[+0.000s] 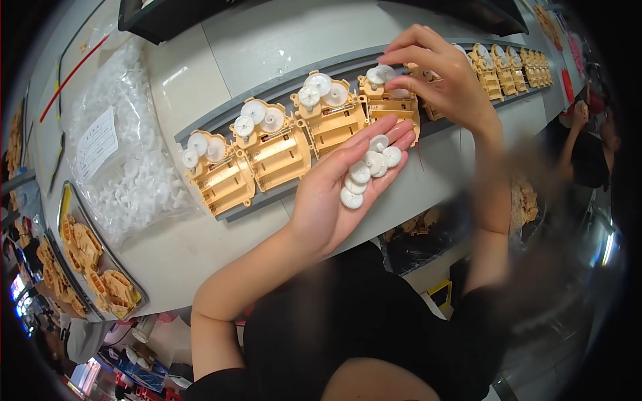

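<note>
My left hand (328, 194) is turned palm up, with several small white plastic gears (373, 163) heaped on its palm and fingers. Just beyond it, my right hand (438, 73) reaches over a yellow plastic housing (391, 110). Its thumb and forefinger straddle a white gear (383, 71) at the top of that housing, and partly hide what lies behind. To the left stand more yellow housings (275, 157) in a row, each with white gears (254, 111) seated in its upper end. They rest on a long grey rail (234, 212).
A clear bag of white plastic parts (127, 154) lies at the left. Near it is a tray of yellow housings (100, 260). The row of housings (515, 70) continues far right. Black bins (167, 23) stand at the back edge. Another person (592, 147) sits at the right.
</note>
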`<state>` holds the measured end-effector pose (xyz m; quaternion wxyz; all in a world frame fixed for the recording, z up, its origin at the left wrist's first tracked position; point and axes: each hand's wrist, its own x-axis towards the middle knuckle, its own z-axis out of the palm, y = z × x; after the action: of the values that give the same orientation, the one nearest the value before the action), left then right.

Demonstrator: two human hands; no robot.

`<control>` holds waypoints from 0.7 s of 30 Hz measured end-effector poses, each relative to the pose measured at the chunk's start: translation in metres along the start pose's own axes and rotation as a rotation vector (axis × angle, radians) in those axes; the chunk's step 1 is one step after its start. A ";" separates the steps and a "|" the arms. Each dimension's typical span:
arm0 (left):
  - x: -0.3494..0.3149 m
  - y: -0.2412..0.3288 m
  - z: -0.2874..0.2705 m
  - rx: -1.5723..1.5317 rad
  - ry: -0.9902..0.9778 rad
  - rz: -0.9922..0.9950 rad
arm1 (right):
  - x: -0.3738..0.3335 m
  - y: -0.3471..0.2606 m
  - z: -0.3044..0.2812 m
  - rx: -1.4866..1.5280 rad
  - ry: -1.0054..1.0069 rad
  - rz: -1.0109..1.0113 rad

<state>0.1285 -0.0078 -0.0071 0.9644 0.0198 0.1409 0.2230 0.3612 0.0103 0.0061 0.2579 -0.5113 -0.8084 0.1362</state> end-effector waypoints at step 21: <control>-0.026 -0.010 -0.014 0.014 0.044 -0.048 | -0.030 -0.045 0.017 -0.124 -0.022 0.247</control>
<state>0.1066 -0.0283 -0.0148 0.9659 0.0184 0.1643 0.1994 0.3278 -0.0353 0.0056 0.1981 -0.6203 -0.7490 0.1224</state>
